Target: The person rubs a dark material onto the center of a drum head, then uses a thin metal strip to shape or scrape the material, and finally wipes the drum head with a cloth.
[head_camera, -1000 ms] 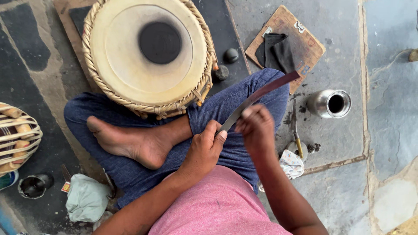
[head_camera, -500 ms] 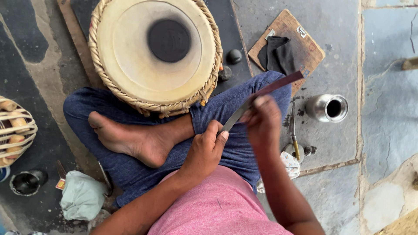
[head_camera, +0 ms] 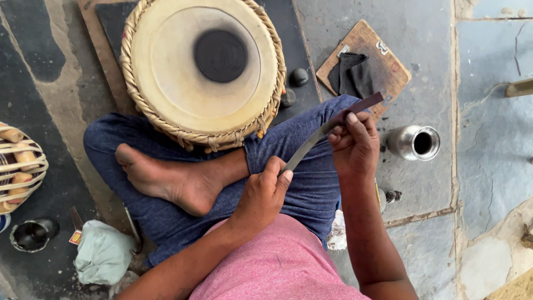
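left hand (head_camera: 261,194) pinches long thin dark metal strip (head_camera: 325,132) at 7 o'clock | right hand (head_camera: 355,145) grips its 2 o'clock end, same as before | round tan drum (head_camera: 202,72) at 11 o'clock

Left hand (head_camera: 264,191) and right hand (head_camera: 355,144) both closed in a grip, forearms angled inward.

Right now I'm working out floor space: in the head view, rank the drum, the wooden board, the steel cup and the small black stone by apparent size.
1. drum, by far the largest
2. wooden board
3. steel cup
4. small black stone

The drum rests on the legs, nearer the camera, so it looks somewhat bigger.
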